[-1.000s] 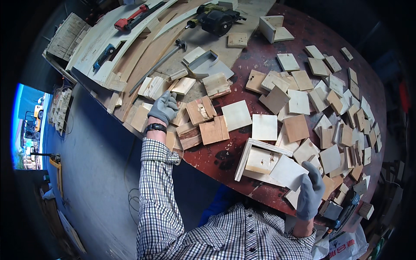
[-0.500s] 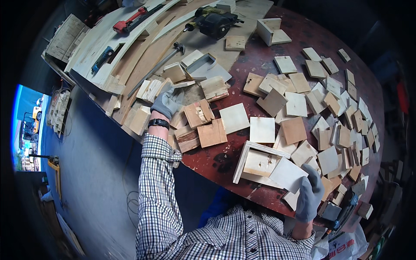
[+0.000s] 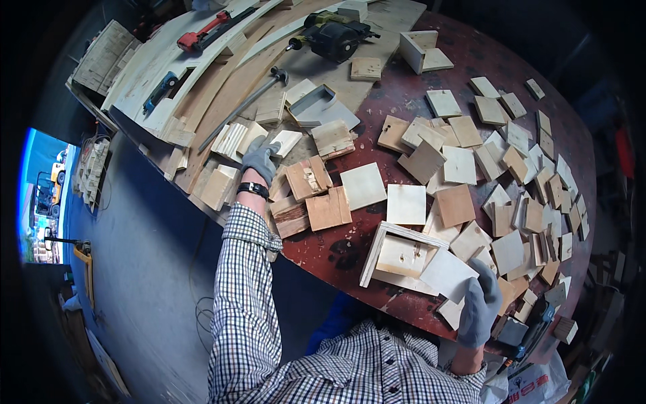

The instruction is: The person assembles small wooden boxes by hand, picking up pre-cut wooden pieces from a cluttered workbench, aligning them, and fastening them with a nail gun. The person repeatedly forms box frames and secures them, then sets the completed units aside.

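My left hand point(image 3: 259, 161), in a grey glove, is at the near left of the work table. Its fingers are apart, beside a row of light wood blocks point(image 3: 232, 139), and the hand appears to hold nothing. One finger reaches the nearest block; another is beside a small pale block point(image 3: 286, 143). My right hand point(image 3: 480, 303), also gloved, grips a thin square wood piece point(image 3: 449, 275) by its right edge. That piece lies against a small open wooden assembly point(image 3: 404, 254) of joined boards near the front edge.
Many square wood offcuts point(image 3: 459, 165) lie over the red tabletop point(image 3: 330, 252). A hammer point(image 3: 243, 104), a red power tool point(image 3: 205, 30), a blue tool point(image 3: 160, 93) and a dark motor-like tool point(image 3: 333, 37) lie farther back. Another power tool point(image 3: 535, 330) is right of my right hand.
By my left hand, the small pale block now shows its broad face and lies slightly nearer; the block behind it also looks different. My right hand stays at the square piece.
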`<state>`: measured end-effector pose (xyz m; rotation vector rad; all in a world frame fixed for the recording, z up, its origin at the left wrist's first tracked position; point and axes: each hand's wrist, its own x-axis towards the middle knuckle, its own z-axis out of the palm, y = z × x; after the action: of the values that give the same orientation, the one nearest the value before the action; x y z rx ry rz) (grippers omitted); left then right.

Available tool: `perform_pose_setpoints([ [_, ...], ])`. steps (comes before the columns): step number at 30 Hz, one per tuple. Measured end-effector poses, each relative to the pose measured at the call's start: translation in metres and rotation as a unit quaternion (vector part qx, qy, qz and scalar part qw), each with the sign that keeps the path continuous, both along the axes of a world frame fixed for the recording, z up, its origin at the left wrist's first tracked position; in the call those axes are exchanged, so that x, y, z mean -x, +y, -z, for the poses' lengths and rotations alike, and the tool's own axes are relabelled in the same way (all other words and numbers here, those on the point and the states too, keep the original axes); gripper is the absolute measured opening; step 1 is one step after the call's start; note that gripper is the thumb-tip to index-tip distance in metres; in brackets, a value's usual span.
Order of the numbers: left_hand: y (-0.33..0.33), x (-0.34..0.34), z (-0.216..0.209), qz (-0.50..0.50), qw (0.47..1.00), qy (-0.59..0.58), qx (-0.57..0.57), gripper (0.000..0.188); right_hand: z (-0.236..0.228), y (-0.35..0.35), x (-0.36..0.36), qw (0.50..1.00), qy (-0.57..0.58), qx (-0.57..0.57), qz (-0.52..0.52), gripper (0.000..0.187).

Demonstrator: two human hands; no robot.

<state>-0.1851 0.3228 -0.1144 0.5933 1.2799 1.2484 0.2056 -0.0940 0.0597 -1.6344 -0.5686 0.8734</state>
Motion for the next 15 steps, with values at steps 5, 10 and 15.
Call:
perform_pose_setpoints([
  [5,-0.015,0.003,-0.015,0.066,0.998,0.018,0.002,0.048,0.001,-0.004,0.000,1.000,0.014,0.007,0.011,0.042],
  [10,-0.054,0.013,-0.068,0.064,0.994,-0.055,-0.072,0.055,0.003,-0.004,-0.003,1.000,0.023,0.001,-0.017,0.044],
  [15,-0.159,-0.058,-0.165,0.197,0.967,0.013,-0.162,0.047,0.001,0.005,0.008,0.999,0.021,0.002,-0.033,0.040],
])
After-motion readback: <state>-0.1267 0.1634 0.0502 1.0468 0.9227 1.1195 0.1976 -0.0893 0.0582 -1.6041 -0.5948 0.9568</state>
